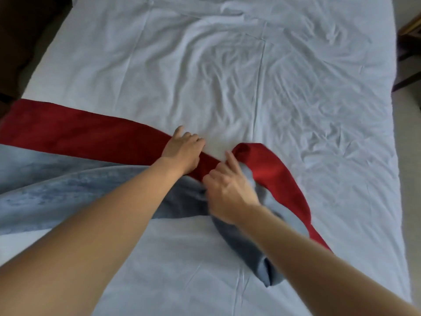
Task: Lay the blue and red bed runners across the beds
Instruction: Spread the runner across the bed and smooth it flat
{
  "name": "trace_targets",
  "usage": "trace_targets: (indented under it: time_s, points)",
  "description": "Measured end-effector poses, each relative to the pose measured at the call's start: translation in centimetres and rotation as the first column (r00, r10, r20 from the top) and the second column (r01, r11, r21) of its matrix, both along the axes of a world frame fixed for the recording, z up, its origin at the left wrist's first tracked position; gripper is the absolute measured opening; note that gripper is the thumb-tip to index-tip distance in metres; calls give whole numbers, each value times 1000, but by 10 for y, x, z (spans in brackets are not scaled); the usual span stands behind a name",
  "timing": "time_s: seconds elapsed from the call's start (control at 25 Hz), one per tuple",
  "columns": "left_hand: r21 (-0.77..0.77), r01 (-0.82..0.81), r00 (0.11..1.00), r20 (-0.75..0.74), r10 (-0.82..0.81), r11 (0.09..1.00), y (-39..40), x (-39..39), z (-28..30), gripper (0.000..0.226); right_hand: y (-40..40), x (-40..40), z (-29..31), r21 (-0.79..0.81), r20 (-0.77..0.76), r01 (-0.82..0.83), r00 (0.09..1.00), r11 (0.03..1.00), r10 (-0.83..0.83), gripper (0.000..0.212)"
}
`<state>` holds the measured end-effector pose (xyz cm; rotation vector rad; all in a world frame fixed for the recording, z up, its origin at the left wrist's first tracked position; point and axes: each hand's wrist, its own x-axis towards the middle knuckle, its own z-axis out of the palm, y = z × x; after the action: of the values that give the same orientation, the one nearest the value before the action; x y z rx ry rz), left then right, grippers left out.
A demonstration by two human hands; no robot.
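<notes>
Left hand [182,149] rests curled on the red runner [75,131], apparently anchoring it. Right hand [227,188], beside it, pinches bunched blue runner [45,190], likely to spread it.

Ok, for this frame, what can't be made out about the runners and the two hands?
- Head view: the red runner and blue runner run off the left edge, so their far ends are unseen.
- The right hand is motion-blurred and covers the bunched blue cloth; its grip is unclear.
- The left hand rests on the red runner with fingers bent; whether it pinches cloth is hidden beneath it.
- The bed is cut off at the top.
</notes>
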<state>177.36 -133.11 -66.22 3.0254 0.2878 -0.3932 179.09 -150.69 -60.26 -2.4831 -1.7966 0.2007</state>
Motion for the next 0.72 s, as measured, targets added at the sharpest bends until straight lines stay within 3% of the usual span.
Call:
trace_targets:
  time_s: [0.16,0.24,0.4,0.52,0.6,0.72]
  points:
    - [60,-27,1000,5,27,998,-10,-3,-14,25,-26,-79,-2,-76,-115,-146,984,986,136,7]
    - [45,-7,1000,2,7,999,-13,-6,-10,23,-33,-87,-1,-60,-135,-101,987,993,92,9]
    - [-212,-102,995,-10,102,972,-35,8,5,25,-45,-27,7,68,-35,171,985,983,-169,25]
    - [-374,-148,975,98,197,916,-62,28,11,24,-73,23,6,-39,40,343,939,938,-342,32]
    - [-471,-121,979,90,184,874,-83,39,17,26,-100,45,0,-81,44,478,878,875,-476,33]
    - [-415,-32,998,43,55,909,-110,52,20,33,-142,73,-9,-174,47,672,735,719,-676,34]
